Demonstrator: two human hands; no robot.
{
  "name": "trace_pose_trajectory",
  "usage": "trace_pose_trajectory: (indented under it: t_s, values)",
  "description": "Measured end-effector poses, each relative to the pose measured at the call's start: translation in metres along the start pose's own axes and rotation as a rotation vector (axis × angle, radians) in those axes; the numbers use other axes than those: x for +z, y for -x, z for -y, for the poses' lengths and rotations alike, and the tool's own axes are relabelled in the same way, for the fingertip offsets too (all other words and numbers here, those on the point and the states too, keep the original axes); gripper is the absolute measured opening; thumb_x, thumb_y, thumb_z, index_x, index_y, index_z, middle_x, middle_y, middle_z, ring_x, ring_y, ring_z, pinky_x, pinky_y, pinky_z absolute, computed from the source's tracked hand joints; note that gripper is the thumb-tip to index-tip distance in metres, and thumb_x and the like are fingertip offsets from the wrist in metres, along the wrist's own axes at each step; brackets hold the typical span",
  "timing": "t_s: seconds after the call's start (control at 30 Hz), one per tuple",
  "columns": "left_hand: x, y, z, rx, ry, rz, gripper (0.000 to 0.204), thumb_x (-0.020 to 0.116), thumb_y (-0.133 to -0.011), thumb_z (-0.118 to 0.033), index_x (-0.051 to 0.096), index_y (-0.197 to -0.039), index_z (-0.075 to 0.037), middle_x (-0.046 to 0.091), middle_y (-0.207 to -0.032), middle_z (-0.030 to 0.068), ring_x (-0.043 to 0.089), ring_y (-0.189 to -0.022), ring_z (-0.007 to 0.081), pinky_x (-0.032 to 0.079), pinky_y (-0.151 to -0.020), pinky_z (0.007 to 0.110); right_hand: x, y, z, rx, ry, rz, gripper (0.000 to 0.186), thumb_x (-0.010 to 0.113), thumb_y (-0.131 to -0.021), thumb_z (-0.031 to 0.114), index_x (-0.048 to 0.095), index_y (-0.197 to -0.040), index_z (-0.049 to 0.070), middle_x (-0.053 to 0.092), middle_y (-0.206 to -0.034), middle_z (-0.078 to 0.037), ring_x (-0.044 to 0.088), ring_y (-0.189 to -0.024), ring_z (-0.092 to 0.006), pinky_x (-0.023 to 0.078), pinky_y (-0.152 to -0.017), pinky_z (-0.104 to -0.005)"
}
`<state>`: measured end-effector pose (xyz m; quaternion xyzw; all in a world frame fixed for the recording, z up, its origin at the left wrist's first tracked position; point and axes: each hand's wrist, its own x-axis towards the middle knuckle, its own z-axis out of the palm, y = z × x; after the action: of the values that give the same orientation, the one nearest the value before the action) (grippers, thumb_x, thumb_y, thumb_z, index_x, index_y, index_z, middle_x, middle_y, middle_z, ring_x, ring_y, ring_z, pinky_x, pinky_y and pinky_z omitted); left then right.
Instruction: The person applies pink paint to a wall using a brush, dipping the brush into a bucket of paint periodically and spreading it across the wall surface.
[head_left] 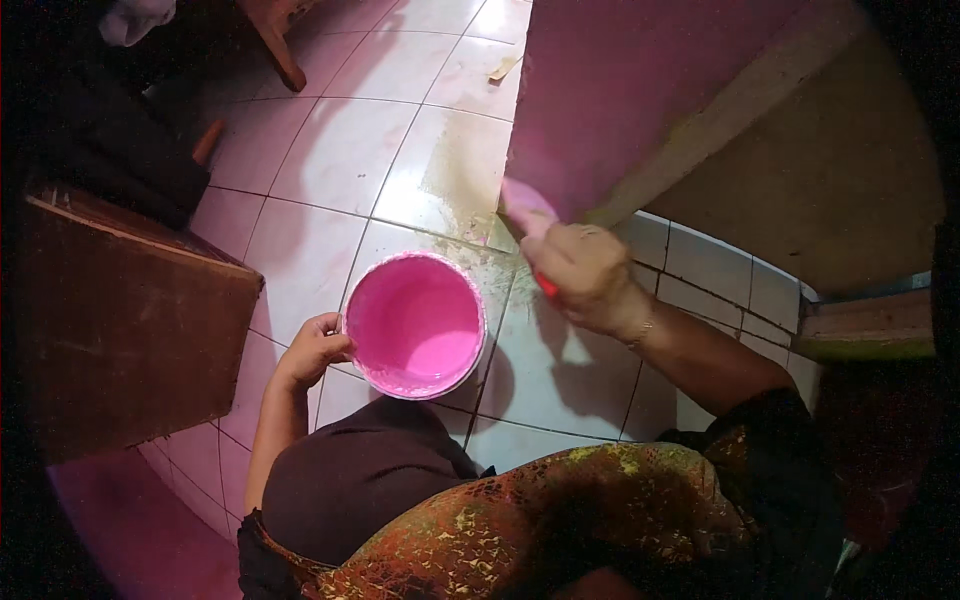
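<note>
A white-rimmed bucket [478,345] with pink paint [420,325] in it is upright in front of my lap. My left hand [315,352] grips its left rim, thumb toward the inside. To the right, my right hand [590,275] is closed round a paintbrush [527,203]. Some red of its handle shows beneath my fingers, and its head is covered in pink and slightly blurred. The brush head lies at the lower corner of a pink-painted wall [610,90]; whether it touches the surface I cannot tell.
White floor tiles [345,150] carry a brownish stain [465,170] near the wall corner. A brown wooden cabinet [130,330] stands at left, and a wooden furniture leg [280,50] at far left. A brown panel [810,150] is on the right.
</note>
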<state>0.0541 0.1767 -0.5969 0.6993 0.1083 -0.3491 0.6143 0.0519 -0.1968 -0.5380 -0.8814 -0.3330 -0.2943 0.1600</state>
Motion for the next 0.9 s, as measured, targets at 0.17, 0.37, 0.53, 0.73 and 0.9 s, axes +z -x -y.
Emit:
trace_pose_trajectory:
  t_s: [0.17, 0.37, 0.53, 0.73, 0.9]
  values:
    - [0.003, -0.002, -0.006, -0.008, 0.010, 0.013, 0.011, 0.060, -0.070, -0.008, 0.056, -0.079, -0.005, 0.059, -0.074, 0.0029, 0.058, -0.066, 0.0115, 0.048, -0.065, 0.026, 0.072, 0.028, -0.020, 0.044, -0.052, 0.190, 0.006, 0.055, -0.068, 0.007, 0.050, -0.072, 0.007, 0.052, -0.074, -0.010, 0.058, -0.068, -0.0267, 0.047, -0.060, -0.0373]
    - [-0.001, -0.007, 0.002, 0.017, 0.008, -0.006, 0.011, 0.061, -0.070, -0.009, 0.055, -0.079, -0.005, 0.059, -0.073, 0.0031, 0.058, -0.066, 0.0116, 0.048, -0.063, 0.025, 0.049, -0.006, -0.030, 0.120, -0.059, 0.049, 0.007, 0.055, -0.067, 0.004, 0.052, -0.074, 0.006, 0.055, -0.079, -0.013, 0.058, -0.069, -0.0292, 0.048, -0.061, -0.0378]
    - [-0.008, -0.007, 0.014, 0.011, 0.007, -0.008, 0.011, 0.062, -0.070, -0.009, 0.056, -0.078, -0.005, 0.059, -0.072, 0.0030, 0.057, -0.065, 0.0114, 0.047, -0.064, 0.025, -0.013, -0.037, 0.002, 0.133, 0.033, -0.174, 0.010, 0.061, -0.073, 0.005, 0.058, -0.083, 0.007, 0.052, -0.071, -0.009, 0.056, -0.060, -0.0258, 0.044, -0.054, -0.0354]
    - [-0.002, -0.005, 0.003, 0.008, 0.000, 0.001, 0.011, 0.062, -0.070, -0.009, 0.056, -0.078, -0.004, 0.059, -0.072, 0.0032, 0.056, -0.064, 0.0112, 0.047, -0.064, 0.025, 0.057, 0.010, -0.012, 0.047, -0.037, 0.168, 0.010, 0.057, -0.066, 0.006, 0.051, -0.073, 0.006, 0.049, -0.069, -0.011, 0.057, -0.064, -0.0278, 0.047, -0.057, -0.0370]
    - [-0.002, -0.007, 0.002, 0.018, -0.016, -0.004, 0.011, 0.061, -0.070, -0.010, 0.056, -0.077, -0.004, 0.059, -0.071, 0.0034, 0.057, -0.064, 0.0114, 0.047, -0.065, 0.025, 0.046, -0.003, -0.032, 0.113, -0.054, 0.072, 0.011, 0.059, -0.067, 0.005, 0.053, -0.076, 0.005, 0.050, -0.072, -0.011, 0.057, -0.064, -0.0279, 0.047, -0.057, -0.0375]
